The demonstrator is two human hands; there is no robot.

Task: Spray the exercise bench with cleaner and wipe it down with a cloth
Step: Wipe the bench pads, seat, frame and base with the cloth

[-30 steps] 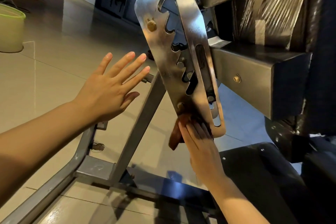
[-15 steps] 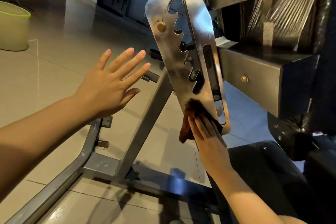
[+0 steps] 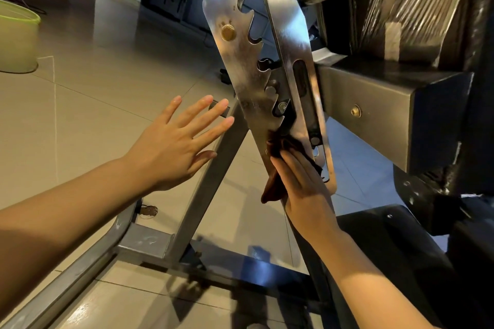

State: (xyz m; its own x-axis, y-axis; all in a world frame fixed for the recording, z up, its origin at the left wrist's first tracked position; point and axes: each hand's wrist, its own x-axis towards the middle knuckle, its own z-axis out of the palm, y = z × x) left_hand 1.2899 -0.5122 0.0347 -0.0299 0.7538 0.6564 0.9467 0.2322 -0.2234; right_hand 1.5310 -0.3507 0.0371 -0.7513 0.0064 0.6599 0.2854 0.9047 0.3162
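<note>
A glossy tiled floor (image 3: 88, 104) spreads out, with a pale green bucket (image 3: 16, 40) at far left. The left hand (image 3: 171, 147) hovers with fingers spread flat, holding nothing, just left of a slanted grey frame leg (image 3: 211, 181). At centre, the exercise bench's notched steel adjustment plate (image 3: 267, 67) looks shiny but smudged. The right hand (image 3: 302, 184) presses a dark brown cloth (image 3: 275, 168) flat against the plate's lower end. Wiping seems under way; no spray bottle shows. The black padding (image 3: 401, 248) at near right probably remains.
</note>
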